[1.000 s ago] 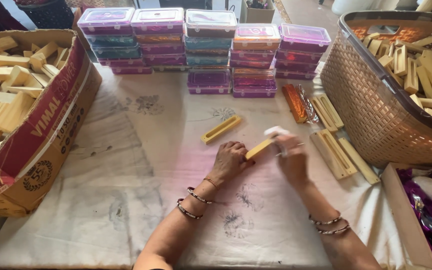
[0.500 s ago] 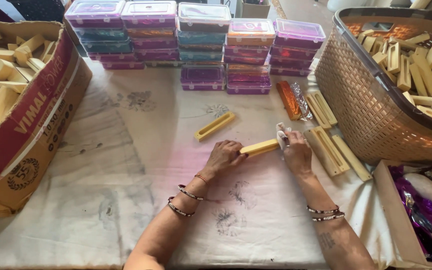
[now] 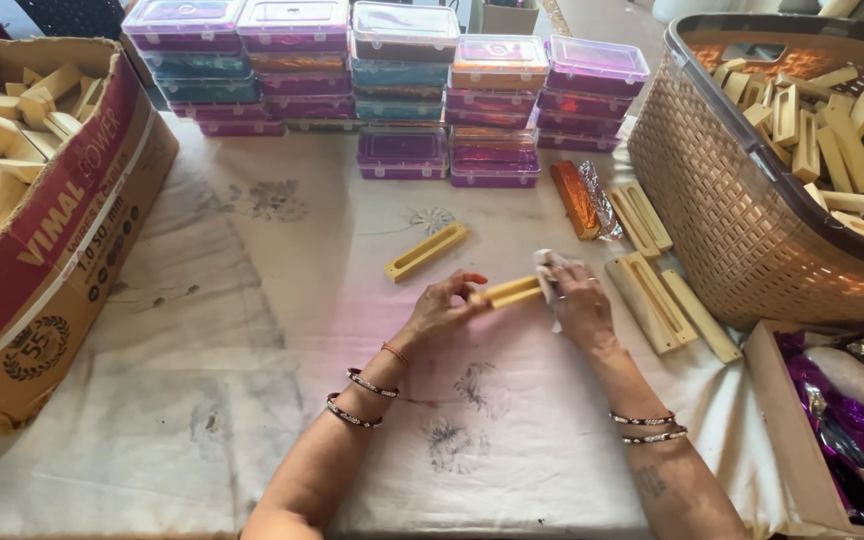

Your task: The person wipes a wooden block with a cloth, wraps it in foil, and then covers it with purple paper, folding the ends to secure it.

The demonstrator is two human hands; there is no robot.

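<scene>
head view: left hand (image 3: 442, 305) clasps one end of a yellow wooden block (image 3: 510, 291) just above the worktop (image 3: 252, 330); right hand (image 3: 577, 300) presses a white cloth (image 3: 548, 266) on its other end, likely mid-wipe; next calls for steady hold.

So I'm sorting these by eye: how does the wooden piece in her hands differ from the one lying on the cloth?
The held wooden piece is gripped by the left hand and right hand, which presses a white cloth on its end; the loose wooden piece lies untouched. The held one sits nearly level, the loose one slants. Both are yellowish slotted bars.
</scene>
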